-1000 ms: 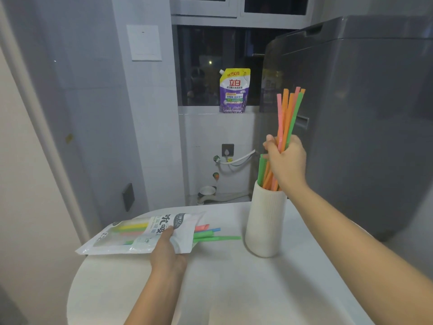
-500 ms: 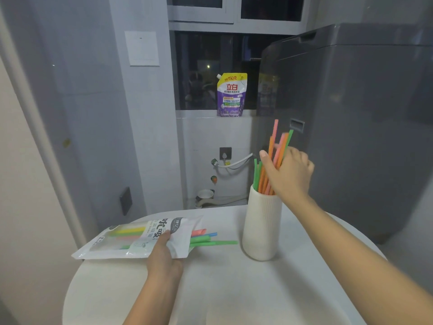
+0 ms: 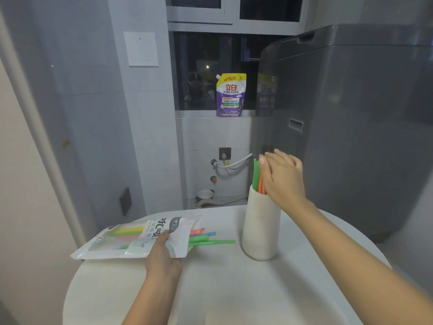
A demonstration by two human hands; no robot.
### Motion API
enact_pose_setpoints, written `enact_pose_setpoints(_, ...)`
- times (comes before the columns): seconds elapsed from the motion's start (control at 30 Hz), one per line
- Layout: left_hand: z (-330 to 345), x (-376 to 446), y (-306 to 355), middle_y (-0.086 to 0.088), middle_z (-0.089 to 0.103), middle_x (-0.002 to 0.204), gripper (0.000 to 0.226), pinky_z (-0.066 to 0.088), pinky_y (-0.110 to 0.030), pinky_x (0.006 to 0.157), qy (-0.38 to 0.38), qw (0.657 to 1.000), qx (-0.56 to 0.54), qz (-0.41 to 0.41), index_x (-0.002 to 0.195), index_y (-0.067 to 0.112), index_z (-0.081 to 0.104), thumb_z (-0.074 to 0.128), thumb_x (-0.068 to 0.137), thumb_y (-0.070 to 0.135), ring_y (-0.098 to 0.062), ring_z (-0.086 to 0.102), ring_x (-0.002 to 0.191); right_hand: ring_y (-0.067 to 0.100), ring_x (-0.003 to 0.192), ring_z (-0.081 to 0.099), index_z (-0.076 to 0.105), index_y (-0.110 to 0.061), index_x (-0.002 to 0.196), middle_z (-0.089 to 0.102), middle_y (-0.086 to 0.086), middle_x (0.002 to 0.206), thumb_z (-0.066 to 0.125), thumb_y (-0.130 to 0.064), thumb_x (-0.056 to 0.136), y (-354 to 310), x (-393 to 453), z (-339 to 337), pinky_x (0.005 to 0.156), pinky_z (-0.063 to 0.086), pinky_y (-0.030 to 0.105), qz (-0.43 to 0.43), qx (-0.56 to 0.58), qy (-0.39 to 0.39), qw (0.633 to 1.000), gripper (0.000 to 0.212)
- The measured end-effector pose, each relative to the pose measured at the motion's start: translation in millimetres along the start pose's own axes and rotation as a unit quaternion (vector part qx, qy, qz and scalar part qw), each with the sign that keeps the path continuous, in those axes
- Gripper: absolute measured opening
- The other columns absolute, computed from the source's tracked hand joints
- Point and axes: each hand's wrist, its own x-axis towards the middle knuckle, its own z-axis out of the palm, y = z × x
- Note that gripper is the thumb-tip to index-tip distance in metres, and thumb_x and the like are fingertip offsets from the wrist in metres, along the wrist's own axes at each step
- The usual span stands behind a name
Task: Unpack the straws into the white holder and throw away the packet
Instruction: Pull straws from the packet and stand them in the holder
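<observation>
Right hand [image 3: 282, 178]: fingers straight and released, palm just beside the straws in the holder [image 3: 257, 175], holding nothing. Green and orange ends stand up out of the white holder [image 3: 261, 227], leaning toward its left rim. The holder stands upright on the bench [image 3: 234, 289], right of centre.

Left hand [image 3: 164, 256]: grasping the packet [image 3: 131, 240] near its open end, thumb on top, pinning it flat to the bench. The packet's far corner overhangs the bench's left edge. Loose straws [image 3: 206, 239], red, blue and green, poke out of the mouth toward the holder; more show through the clear window.

Step in hand, as I judge it: fetch the next bunch.
- Keep the left hand pressing the packet so it does not slide or tip off the edge as straws are drawn out.
- Bring the right hand across low, clear of the holder's rim; a knock could topple it, being tall and narrow.
- Grip the protruding ends together, pull along the packet's length, not upward.
- Lower the bunch in vertically, ends first, beside those already standing.

Behind: grey washing machine [image 3: 351, 125], detergent pouch [image 3: 230, 95] on the sill.
</observation>
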Motion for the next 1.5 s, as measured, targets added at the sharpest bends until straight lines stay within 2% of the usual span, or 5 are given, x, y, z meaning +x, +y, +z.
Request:
enact_pose_setpoints(0.33,-1,0,-1,0.0,0.064,0.094,0.043,0.054,-0.027,0.038,-0.014,1.0,0.009,-0.014,0.136,0.008,0.048,0.053,0.093,0.002,-0.013,0.062,0.075,0.022,0.134,0.041,0.055,-0.012,0.129,0.057,0.006,0.134,0.034,-0.027,0.095,-13,-12,-12,0.112,0.013,0.034,-0.058,0.001,0.027,0.998,0.042)
enact_pose_setpoints(0.53,0,-2,-2,-0.001,0.064,0.098,0.042,0.053,-0.026,0.037,-0.012,1.0,0.019,-0.009,0.135,0.008,0.049,0.054,0.093,0.003,-0.011,0.067,0.066,0.022,0.1,0.053,0.07,-0.008,0.1,0.069,0.007,0.097,0.044,-0.02,0.088,-36,-60,-11,0.089,0.032,0.026,-0.133,0.106,0.105,0.98,0.031)
enact_pose_setpoints(0.77,4,-12,-5,-0.008,0.063,0.126,0.036,0.058,-0.037,0.065,-0.022,0.999,0.04,0.003,0.127,0.01,0.054,0.058,0.091,0.006,-0.016,0.064,0.079,0.017,0.112,0.053,0.045,-0.029,0.131,0.049,-0.004,0.129,0.039,-0.048,0.093,-47,-110,27,0.088,0.04,0.027,0.113,0.225,-0.289,0.924,0.043)
enact_pose_setpoints(0.9,4,-16,-10,-0.007,0.064,0.125,0.038,0.055,-0.039,0.079,-0.012,0.998,0.044,0.041,0.126,0.011,0.056,0.062,0.089,0.007,-0.017,0.066,0.087,0.013,0.07,0.069,0.045,-0.037,0.118,0.056,-0.01,0.105,0.035,-0.054,0.092,-55,-118,42,0.05,0.045,0.021,0.22,0.343,-0.378,0.832,0.032)
enact_pose_setpoints(1.5,3,-16,-11,-0.002,0.065,0.12,0.042,0.051,-0.038,0.095,0.011,0.995,0.041,0.086,0.13,0.012,0.054,0.063,0.089,0.007,-0.016,0.065,0.096,-0.001,0.039,0.055,0.063,-0.019,0.078,0.058,-0.01,0.069,0.059,-0.021,0.089,-64,-115,55,0.047,0.039,0.011,0.254,0.396,-0.249,0.847,0.012)
